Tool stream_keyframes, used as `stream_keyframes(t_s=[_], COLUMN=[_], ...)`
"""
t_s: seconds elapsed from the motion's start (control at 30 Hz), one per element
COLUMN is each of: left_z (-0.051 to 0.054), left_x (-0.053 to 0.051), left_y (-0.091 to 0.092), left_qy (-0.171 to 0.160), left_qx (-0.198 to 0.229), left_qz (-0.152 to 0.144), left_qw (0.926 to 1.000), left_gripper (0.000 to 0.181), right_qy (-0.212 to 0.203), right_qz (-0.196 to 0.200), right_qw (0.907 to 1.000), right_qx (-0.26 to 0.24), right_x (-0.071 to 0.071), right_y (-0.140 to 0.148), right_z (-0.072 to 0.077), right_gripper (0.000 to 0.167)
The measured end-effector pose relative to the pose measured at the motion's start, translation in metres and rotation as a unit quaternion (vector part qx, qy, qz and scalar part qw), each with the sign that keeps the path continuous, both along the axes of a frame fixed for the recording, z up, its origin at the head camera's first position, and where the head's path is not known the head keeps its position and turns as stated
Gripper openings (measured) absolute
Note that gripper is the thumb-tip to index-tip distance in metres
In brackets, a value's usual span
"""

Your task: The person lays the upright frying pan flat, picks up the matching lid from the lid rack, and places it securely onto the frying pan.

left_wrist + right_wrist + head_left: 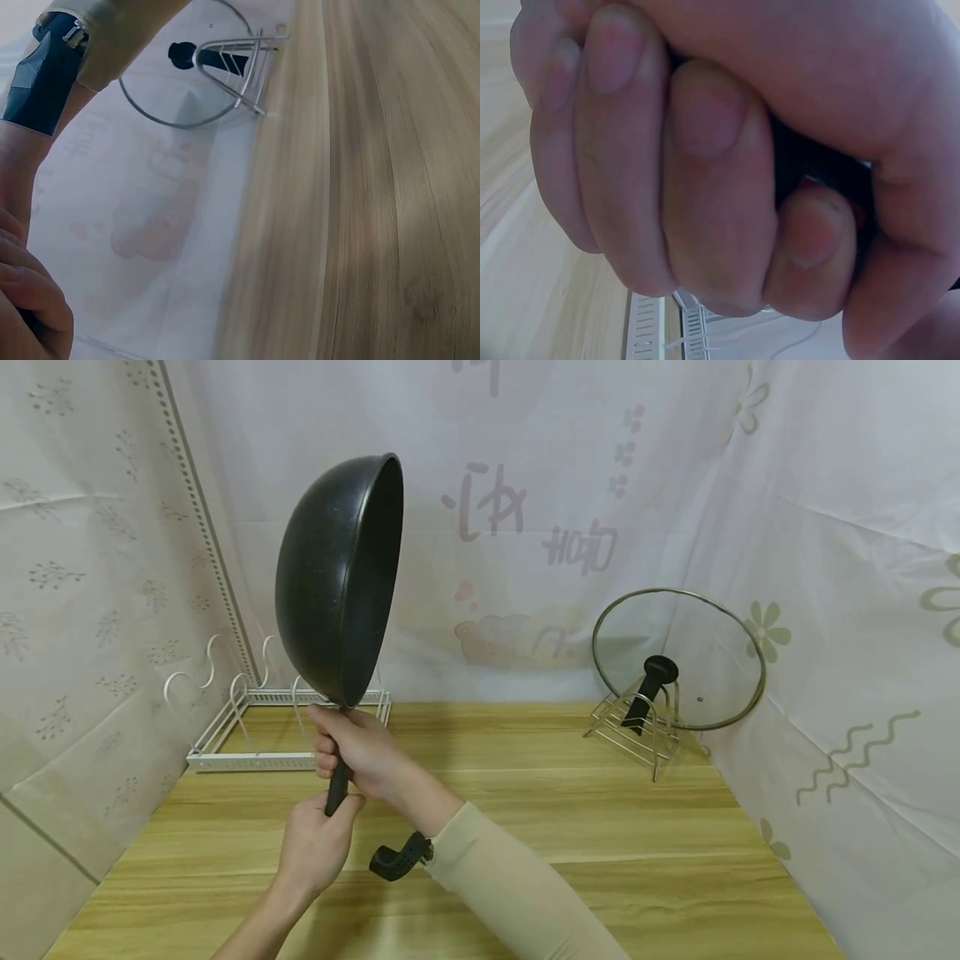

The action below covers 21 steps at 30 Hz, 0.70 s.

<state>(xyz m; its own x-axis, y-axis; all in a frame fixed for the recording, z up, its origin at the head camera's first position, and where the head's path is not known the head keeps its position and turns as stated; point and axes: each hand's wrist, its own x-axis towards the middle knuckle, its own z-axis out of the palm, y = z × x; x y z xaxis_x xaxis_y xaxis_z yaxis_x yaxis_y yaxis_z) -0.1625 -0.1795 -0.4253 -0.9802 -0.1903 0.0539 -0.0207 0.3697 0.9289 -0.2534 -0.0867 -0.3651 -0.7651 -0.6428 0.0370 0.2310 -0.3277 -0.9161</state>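
Note:
A deep black wok (322,568) is held up on its side in the head view, its opening turned right and its handle (338,785) pointing down. My right hand (363,747) grips the handle's upper part just below the pan. Below it, my left hand (315,843) holds the handle's lower end, its thumb along the handle. In the right wrist view, curled fingers (712,180) wrap round the black handle, which shows only in small gaps. The left wrist view catches fingers (34,300) at its lower left edge.
A white rack (255,762) with curved dividers stands at the back left of the wooden table (525,852), behind the wok. At the back right, a glass lid (705,643) with a black knob leans upright in a small wire stand (637,743). Patterned curtains enclose the table.

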Motion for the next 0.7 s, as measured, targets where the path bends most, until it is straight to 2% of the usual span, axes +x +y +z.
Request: stream_keyframes(t_s=[0.37, 0.7], left_z=[0.005, 0.003], left_x=[0.001, -0.002], left_y=[0.005, 0.01], left_qy=[-0.023, -0.023], left_qx=[0.012, 0.042], left_qz=[-0.022, -0.046], left_qw=[0.9994, 0.9978], left_gripper=[0.051, 0.051], right_qy=[-0.001, -0.014], right_qz=[-0.009, -0.009], right_qw=[0.9999, 0.9997], right_qx=[-0.008, -0.019], right_x=[-0.003, -0.007], right_y=[0.008, 0.014], right_z=[-0.002, -0.007], right_gripper=[0.047, 0.05])
